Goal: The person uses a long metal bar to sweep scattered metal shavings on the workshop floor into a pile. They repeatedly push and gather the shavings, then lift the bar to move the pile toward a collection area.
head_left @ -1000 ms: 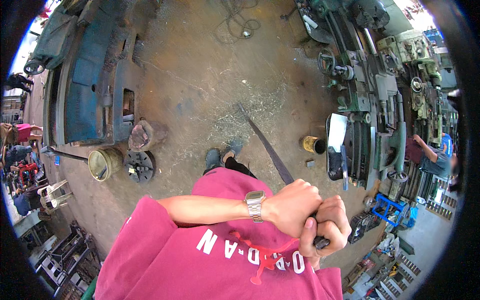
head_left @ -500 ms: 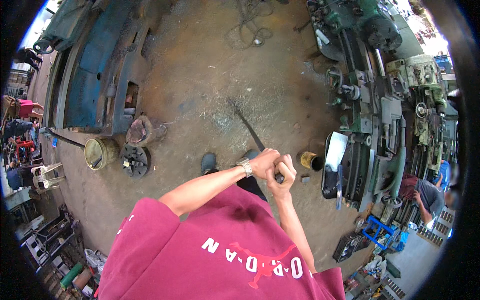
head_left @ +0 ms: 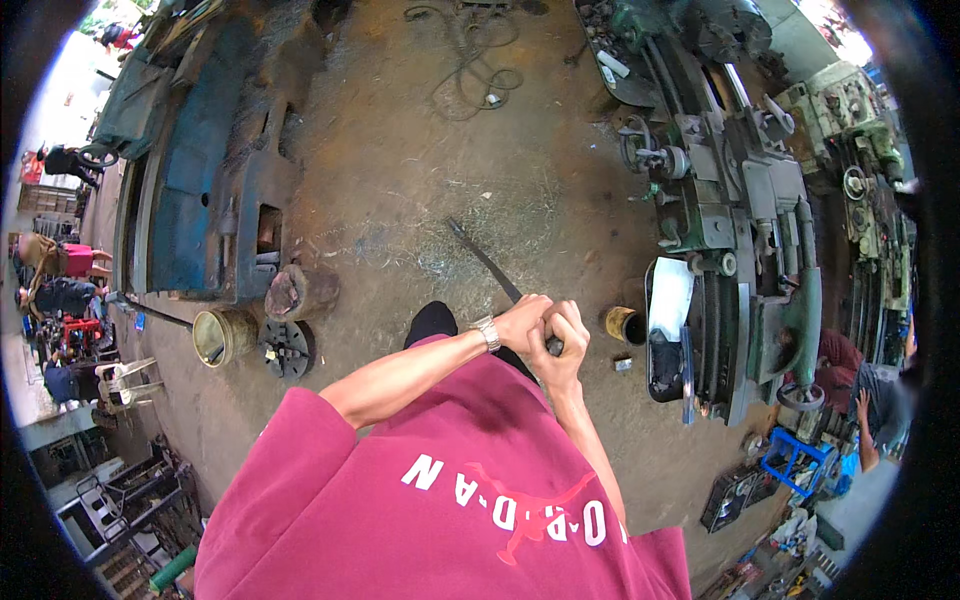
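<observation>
Both my hands are wrapped round a long, dark, narrow pole-like tool [head_left: 487,262] that slants away to the floor ahead. My left hand [head_left: 523,326], with a metal watch at the wrist, grips the shaft just below its visible length. Right beside it, my right hand [head_left: 562,340] is closed round the upper end, whose dark tip pokes out of the fist. The far end of the tool is down among scattered metal shavings [head_left: 470,235]; its exact kind does not show.
A lathe [head_left: 715,230] stands to the right, with a blackened yellow can [head_left: 626,325] beside it. At left are a blue machine bed [head_left: 185,185], a bucket [head_left: 222,337], a round chuck plate [head_left: 286,348] and a stump-like block [head_left: 300,292]. A cable [head_left: 478,80] lies ahead. Other people are at both sides.
My view has shifted, and I have stepped forward, a dark shoe now showing ahead of my shirt. The tool's far end sits slightly lower in view; both hands keep their grip.
</observation>
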`<act>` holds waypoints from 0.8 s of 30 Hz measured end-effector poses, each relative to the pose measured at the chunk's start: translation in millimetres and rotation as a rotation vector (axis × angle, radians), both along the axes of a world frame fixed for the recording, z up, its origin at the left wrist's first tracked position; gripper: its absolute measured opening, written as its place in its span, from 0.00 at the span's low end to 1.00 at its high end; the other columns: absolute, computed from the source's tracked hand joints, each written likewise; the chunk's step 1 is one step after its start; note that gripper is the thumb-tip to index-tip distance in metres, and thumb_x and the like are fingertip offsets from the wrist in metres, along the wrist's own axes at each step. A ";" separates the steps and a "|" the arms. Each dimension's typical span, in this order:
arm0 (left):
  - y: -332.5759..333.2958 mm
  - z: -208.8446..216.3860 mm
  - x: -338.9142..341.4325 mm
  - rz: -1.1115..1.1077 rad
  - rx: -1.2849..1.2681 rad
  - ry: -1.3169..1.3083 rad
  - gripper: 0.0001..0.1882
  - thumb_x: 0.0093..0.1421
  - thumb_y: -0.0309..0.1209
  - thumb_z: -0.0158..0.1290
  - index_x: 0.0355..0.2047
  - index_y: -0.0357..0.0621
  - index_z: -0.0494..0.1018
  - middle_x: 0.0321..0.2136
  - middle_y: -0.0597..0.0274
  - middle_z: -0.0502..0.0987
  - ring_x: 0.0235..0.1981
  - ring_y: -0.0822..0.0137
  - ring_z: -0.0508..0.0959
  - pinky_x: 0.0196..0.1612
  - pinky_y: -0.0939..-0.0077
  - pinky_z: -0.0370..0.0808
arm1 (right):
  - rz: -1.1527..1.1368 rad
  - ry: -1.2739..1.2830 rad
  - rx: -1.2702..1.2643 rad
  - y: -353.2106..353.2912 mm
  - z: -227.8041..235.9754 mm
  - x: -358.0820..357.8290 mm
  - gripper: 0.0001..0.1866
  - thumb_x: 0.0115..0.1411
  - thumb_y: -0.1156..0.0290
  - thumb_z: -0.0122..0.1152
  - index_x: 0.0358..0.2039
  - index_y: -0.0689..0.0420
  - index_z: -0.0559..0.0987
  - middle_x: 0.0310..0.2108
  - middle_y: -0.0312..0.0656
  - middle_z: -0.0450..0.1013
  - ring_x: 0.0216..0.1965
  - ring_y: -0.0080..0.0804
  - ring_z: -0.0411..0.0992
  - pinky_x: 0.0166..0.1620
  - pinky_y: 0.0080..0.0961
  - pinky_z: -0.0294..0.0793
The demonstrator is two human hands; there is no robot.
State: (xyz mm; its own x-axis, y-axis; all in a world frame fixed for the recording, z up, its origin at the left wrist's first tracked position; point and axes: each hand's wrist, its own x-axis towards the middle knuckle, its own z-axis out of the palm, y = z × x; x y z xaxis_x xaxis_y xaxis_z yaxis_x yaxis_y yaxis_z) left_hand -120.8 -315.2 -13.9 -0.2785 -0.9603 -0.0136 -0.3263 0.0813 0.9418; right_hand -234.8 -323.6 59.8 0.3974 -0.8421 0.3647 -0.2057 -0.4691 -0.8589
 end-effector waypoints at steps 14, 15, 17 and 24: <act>34.9 52.8 -10.5 0.009 -0.045 0.167 0.17 0.26 0.34 0.56 0.11 0.36 0.62 0.14 0.43 0.67 0.21 0.40 0.68 0.22 0.55 0.62 | 0.121 0.076 0.011 25.0 54.9 -5.5 0.14 0.34 0.86 0.57 0.14 0.58 0.61 0.19 0.41 0.62 0.22 0.39 0.61 0.29 0.32 0.60; 34.4 43.0 -9.1 0.011 -0.052 0.183 0.20 0.25 0.37 0.57 0.13 0.38 0.62 0.15 0.44 0.66 0.21 0.42 0.66 0.22 0.58 0.60 | 0.112 0.061 -0.002 24.1 46.1 -2.2 0.14 0.35 0.86 0.57 0.14 0.58 0.61 0.19 0.42 0.61 0.22 0.40 0.60 0.29 0.33 0.59; 30.5 26.6 -6.5 -0.003 -0.067 0.154 0.18 0.25 0.36 0.57 0.13 0.38 0.63 0.15 0.45 0.66 0.21 0.42 0.66 0.22 0.58 0.60 | 0.095 0.058 0.015 21.5 30.6 0.6 0.14 0.36 0.86 0.57 0.14 0.58 0.60 0.19 0.42 0.61 0.22 0.40 0.60 0.30 0.33 0.59; 3.2 27.3 11.5 -0.084 -0.014 0.099 0.15 0.29 0.33 0.55 0.12 0.35 0.63 0.15 0.42 0.68 0.22 0.41 0.71 0.23 0.55 0.64 | -0.019 0.040 0.065 7.2 23.0 16.7 0.14 0.36 0.85 0.57 0.13 0.58 0.60 0.18 0.42 0.62 0.22 0.39 0.60 0.30 0.33 0.58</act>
